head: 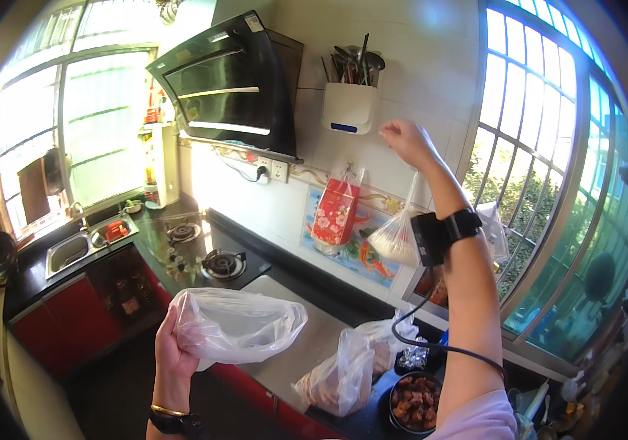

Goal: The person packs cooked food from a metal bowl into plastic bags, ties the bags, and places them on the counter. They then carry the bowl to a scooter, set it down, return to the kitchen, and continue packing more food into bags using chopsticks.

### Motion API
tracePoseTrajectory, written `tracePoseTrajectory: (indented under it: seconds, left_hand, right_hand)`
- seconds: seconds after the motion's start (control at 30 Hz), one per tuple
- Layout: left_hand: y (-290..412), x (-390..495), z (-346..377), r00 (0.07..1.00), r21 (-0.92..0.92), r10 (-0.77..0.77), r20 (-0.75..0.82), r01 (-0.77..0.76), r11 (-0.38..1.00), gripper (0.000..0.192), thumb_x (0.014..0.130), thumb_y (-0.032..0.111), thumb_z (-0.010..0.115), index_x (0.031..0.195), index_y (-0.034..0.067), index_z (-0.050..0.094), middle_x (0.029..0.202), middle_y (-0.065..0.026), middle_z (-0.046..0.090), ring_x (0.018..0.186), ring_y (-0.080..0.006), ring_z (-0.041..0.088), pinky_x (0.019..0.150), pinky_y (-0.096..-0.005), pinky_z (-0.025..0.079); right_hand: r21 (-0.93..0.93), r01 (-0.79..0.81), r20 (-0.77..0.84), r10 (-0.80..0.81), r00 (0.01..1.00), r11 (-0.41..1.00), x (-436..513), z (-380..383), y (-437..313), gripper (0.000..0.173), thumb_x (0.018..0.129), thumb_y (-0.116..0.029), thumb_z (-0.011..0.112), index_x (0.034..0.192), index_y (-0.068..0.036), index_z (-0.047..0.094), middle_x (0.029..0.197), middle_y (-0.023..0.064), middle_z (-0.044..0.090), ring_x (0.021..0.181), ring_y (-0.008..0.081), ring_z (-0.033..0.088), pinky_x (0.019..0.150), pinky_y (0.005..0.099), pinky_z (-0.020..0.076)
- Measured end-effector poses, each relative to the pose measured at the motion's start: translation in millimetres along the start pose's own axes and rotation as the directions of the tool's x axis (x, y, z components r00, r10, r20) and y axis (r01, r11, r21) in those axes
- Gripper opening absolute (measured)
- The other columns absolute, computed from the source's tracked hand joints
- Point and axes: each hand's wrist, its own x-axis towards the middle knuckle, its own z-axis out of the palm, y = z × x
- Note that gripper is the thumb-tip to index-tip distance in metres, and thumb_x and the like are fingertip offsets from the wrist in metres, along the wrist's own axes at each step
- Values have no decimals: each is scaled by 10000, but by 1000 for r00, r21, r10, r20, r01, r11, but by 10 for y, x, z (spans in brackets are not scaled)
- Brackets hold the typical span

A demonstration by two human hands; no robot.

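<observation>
My left hand point(179, 349) grips a translucent plastic bag point(242, 324) by its side, its mouth spread wide over the counter edge. My right hand point(406, 142) is raised near the wall, beside a white utensil holder point(348, 107) filled with ladles and other utensils; its fingers are curled, and whether they hold anything I cannot tell. Below that hand, a knotted plastic bag of white contents point(396, 242) hangs on the wall beside a red flowered paper bag point(337, 212). On the counter stand plastic bags of food point(341, 374) and a pot of browned meat chunks point(416, 401).
A gas hob point(225, 265) and a steel sink point(69, 253) lie to the left, under a black range hood point(237, 93). Crumpled foil point(414, 356) sits behind the pot. A black cable point(446, 347) hangs from my right wrist. A barred window point(528, 110) is at right.
</observation>
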Motion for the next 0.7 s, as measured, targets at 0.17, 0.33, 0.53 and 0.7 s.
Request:
tracePoseTrajectory:
  seconds: [0.17,0.33,0.53,0.7]
  left_hand:
    - [-120,1398,-325,983,36,-180,-17,181,983,328,919,272,490,1138,37,556,956,-68,620,800,-169,592,691,-298,495]
    - [-314,2693,-594,917,22,-372,147,373,928,354,921,289,474,1169,50,559,1045,-55,620,889,-182,587,766,-322,486]
    - [-228,3740,-932,824,-60,-532,192,551,832,338,936,279,446,1164,58,562,1031,-46,621,881,-168,581,750,-312,485]
    - [-150,4094,-1230,713,-257,-573,403,690,677,327,943,284,433,1158,74,562,956,-24,620,757,-130,579,638,-277,492]
  right_hand:
    - [8,-160,-163,159,974,987,853,527,154,260,796,-325,625,883,-83,662,815,102,669,789,243,643,719,349,482]
    - [-26,-54,-375,40,926,998,1906,815,272,285,777,-338,628,958,-123,676,845,97,674,828,236,642,768,337,484]
    - [-121,-79,-402,24,916,989,3078,1301,267,424,836,-277,593,1228,-120,562,1214,141,561,1128,234,515,934,317,389]
    - [-91,-124,-368,82,926,988,3549,1318,430,619,831,-298,583,1351,-30,382,1308,166,472,1176,262,469,958,321,369]
